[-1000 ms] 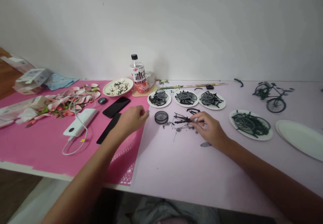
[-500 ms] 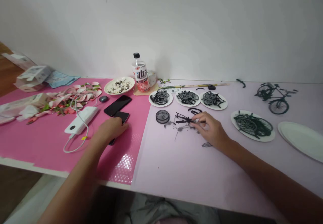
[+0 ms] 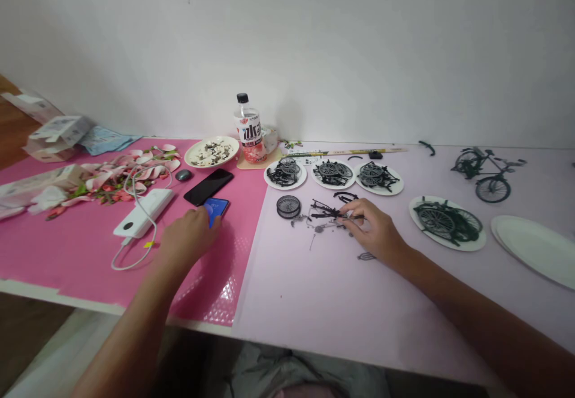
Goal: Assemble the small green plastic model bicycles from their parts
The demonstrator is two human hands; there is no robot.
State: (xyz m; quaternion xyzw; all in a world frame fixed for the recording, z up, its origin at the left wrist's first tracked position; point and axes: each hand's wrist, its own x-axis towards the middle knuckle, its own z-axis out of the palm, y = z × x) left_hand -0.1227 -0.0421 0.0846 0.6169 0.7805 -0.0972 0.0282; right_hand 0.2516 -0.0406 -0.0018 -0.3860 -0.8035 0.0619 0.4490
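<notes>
My left hand (image 3: 191, 233) lies over the lower part of a phone (image 3: 217, 208) with a lit blue screen; its fingertips are partly hidden, so its grip is unclear. A dark phone (image 3: 208, 187) rests just behind. Between the thumb and fingers of my right hand (image 3: 375, 227) is a black model bicycle frame (image 3: 327, 211), held low over the pale sheet. Small black parts lie beneath and around it, with stacked black wheels (image 3: 288, 206) to its left and a small rack-like part (image 3: 366, 256) in front.
Three small plates (image 3: 378, 178) of black parts stand behind. An oval plate (image 3: 448, 223) of parts, an assembled model bicycle (image 3: 487, 170) and white plates (image 3: 534, 248) are at right. Bottle (image 3: 250, 128), petals (image 3: 155, 173), power bank (image 3: 144, 212) and cable are further left.
The phone under my left hand now shows a lit blue screen; it was dark before. My left hand has shifted slightly left. My right hand still holds the bicycle frame in nearly the same place.
</notes>
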